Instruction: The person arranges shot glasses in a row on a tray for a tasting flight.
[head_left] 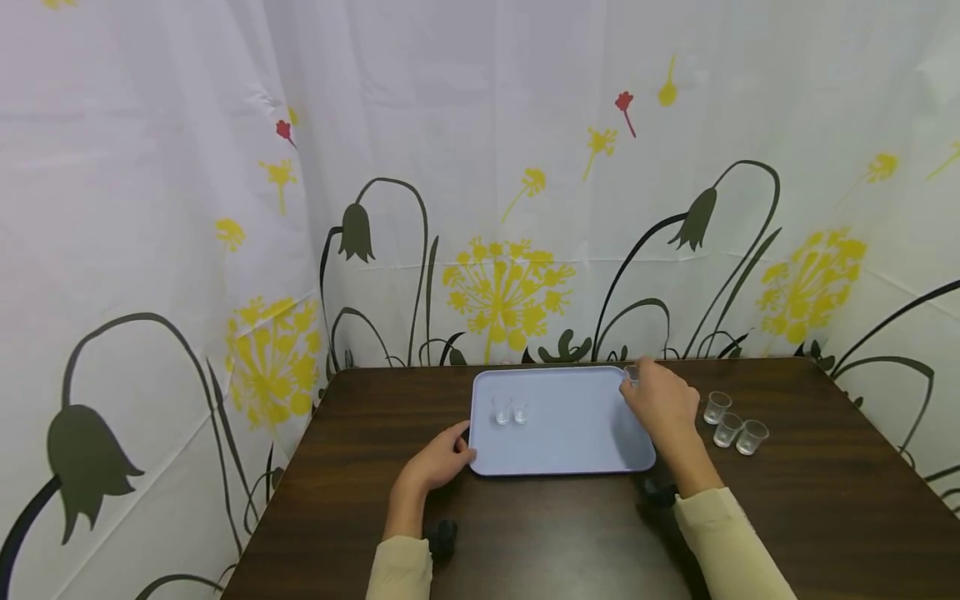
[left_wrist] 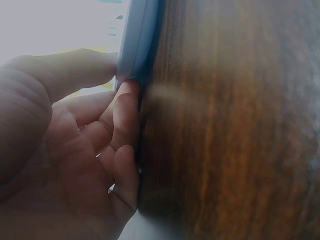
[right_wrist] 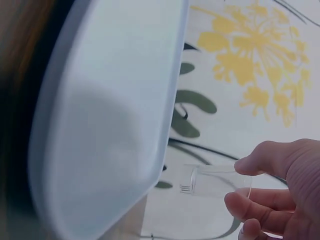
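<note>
A pale blue tray (head_left: 562,450) lies on the table, and two small clear shot glasses (head_left: 501,412) stand side by side on its left part. My left hand (head_left: 437,460) holds the tray's left edge near the front corner. In the left wrist view its thumb (left_wrist: 80,70) lies on the rim, with curled fingers at the edge below. Over the tray's back right corner my right hand (head_left: 663,404) pinches another clear shot glass (right_wrist: 215,181) between thumb and fingers. In the right wrist view that glass appears apart from the tray.
Three more clear shot glasses (head_left: 727,430) stand close together on the dark wooden table (head_left: 555,542), right of the tray. Behind the table's back edge hangs a white curtain (head_left: 465,125) with flower prints. Each wrist wears a small black device (head_left: 442,539).
</note>
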